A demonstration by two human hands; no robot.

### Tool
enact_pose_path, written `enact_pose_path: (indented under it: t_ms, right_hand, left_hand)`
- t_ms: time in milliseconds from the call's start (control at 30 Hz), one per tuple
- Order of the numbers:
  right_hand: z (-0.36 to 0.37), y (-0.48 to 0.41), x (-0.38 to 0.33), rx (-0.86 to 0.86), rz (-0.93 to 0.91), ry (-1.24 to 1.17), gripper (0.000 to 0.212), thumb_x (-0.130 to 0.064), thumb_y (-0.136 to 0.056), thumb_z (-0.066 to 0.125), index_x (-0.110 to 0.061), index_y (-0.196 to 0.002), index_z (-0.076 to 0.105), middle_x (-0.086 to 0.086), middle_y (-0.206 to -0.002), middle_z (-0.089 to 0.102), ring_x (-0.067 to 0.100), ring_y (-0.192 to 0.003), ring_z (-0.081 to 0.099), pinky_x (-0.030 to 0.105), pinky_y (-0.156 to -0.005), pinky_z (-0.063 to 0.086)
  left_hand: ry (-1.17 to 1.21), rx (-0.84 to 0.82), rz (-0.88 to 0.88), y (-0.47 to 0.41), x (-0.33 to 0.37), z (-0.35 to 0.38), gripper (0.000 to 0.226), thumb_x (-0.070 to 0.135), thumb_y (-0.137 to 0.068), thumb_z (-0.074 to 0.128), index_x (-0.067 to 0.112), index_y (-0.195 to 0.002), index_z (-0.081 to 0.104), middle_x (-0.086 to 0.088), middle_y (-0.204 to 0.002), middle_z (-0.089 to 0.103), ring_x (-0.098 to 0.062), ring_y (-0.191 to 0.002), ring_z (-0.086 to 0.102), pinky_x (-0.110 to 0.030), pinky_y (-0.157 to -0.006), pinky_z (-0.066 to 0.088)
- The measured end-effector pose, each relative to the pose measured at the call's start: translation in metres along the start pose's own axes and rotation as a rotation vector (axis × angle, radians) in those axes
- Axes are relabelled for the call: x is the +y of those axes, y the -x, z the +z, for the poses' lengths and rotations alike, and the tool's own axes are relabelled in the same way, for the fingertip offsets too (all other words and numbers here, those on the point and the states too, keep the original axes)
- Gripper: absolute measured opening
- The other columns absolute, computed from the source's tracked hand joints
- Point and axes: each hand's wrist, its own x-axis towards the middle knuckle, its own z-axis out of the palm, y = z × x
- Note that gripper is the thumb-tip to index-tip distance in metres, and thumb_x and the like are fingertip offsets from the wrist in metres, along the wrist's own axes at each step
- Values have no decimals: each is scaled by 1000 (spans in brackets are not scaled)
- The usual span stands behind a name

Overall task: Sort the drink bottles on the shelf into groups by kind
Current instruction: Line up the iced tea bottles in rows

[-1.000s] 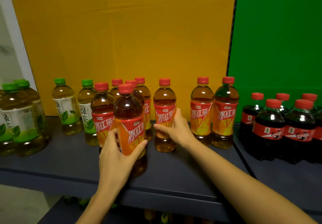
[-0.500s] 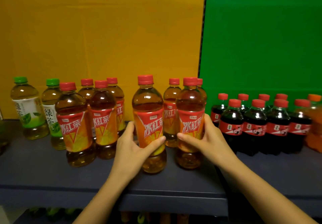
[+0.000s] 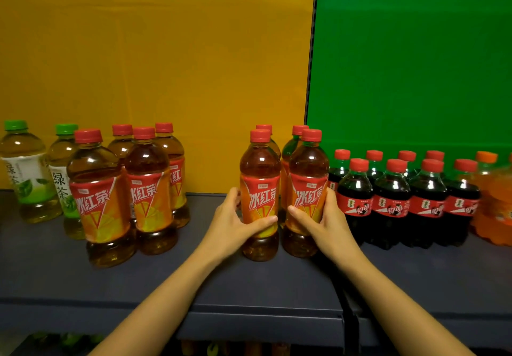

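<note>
Gripping one upright iced tea bottle (image 3: pixel 259 195) with left hand (image 3: pixel 232 224), another (image 3: pixel 306 193) with right hand (image 3: pixel 327 224), standing side by side on shelf (image 3: pixel 194 278), left of cola bottles (image 3: pixel 393 203).

Orange soda bottle (image 3: pixel 496 200) cut off at right edge. Leftmost green tea bottle (image 3: pixel 23 173) clipped by left edge. Two rear iced tea bottles (image 3: pixel 289 148) mostly hidden behind front pair. Back-row cola bottles (image 3: pixel 374 159) showing caps and shoulders only. Lower shelf items (image 3: pixel 213 348) dark, unidentifiable. Cola label print too small to read.
</note>
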Motion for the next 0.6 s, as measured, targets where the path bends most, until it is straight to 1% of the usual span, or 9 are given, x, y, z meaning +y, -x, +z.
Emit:
enact_pose_path:
  t_ms: [67, 133, 200, 267, 333, 400, 467, 533, 600]
  right_hand:
    - [4, 2, 3, -1, 12, -23, 70, -32, -76, 67, -20, -134, 29, -8, -121, 53, 0, -108, 53, 24, -93, 47]
    - [7, 4, 6, -2, 15, -34, 72, -39, -77, 64, -21, -136, 27, -5, -126, 50, 1, -112, 52, 22, -93, 47]
    - [9, 4, 8, 11, -1, -5, 76, -51, -76, 62, -23, -137, 26, -4, -129, 46, 6, -119, 48, 32, -100, 45]
    - [11, 4, 11, 19, -17, 57, 76, -56, -77, 60, -24, -136, 26, -4, -129, 44, 11, -124, 42, 40, -105, 40]
    - [13, 4, 10, 24, -23, 114, 74, -53, -78, 57, -21, -137, 26, -3, -129, 41, 12, -124, 36, 40, -107, 36]
    - [13, 4, 8, 40, -29, 155, 78, -56, -74, 52, -19, -138, 27, -3, -128, 40, 10, -122, 33, 36, -107, 33]
    - [12, 4, 7, 63, -45, 190, 80, -60, -71, 51, -20, -137, 29, -5, -124, 39, 7, -119, 32, 33, -107, 31]
    - [11, 4, 7, 89, -70, 208, 80, -60, -73, 57, -21, -138, 29, -4, -125, 37, 6, -119, 30, 32, -107, 30]
    - [9, 5, 4, 119, -107, 221, 84, -57, -74, 62, -20, -141, 26, -2, -133, 33, 8, -127, 27, 33, -109, 27]
  left_hand:
    - [-17, 0, 5, -2, -2, 0, 76, 46, -55, 74, 30, -121, 39, 12, -119, 54, -3, -112, 54, -26, -93, 49]
    - [-50, 1, 38, -2, -4, 0, 74, 45, -58, 73, 30, -122, 39, 11, -119, 54, -2, -111, 54, -18, -90, 49]
    - [-126, 23, 87, -3, -4, 1, 69, 47, -59, 70, 31, -120, 41, 11, -116, 50, 2, -108, 51, -6, -82, 46]
    - [-180, 45, 114, -4, -5, 1, 66, 49, -60, 69, 31, -118, 43, 8, -114, 48, 3, -106, 49, -3, -78, 45]
    - [-183, 59, 112, -5, -7, 2, 64, 44, -63, 72, 31, -119, 43, 8, -113, 48, 3, -105, 49, -2, -76, 45]
    - [-180, 80, 102, -6, -8, 3, 64, 35, -66, 77, 29, -120, 43, 9, -113, 47, 5, -104, 48, -2, -75, 46]
    - [-185, 101, 95, -5, -7, 3, 66, 32, -67, 78, 26, -123, 43, 10, -113, 47, 7, -102, 48, -2, -74, 46]
    - [-201, 109, 96, -1, -5, 2, 68, 36, -67, 77, 27, -125, 41, 12, -114, 47, 7, -104, 48, -5, -77, 46]
    - [-241, 109, 119, 7, -4, -4, 70, 49, -66, 74, 30, -125, 42, 14, -115, 48, 4, -106, 50, -13, -84, 48]
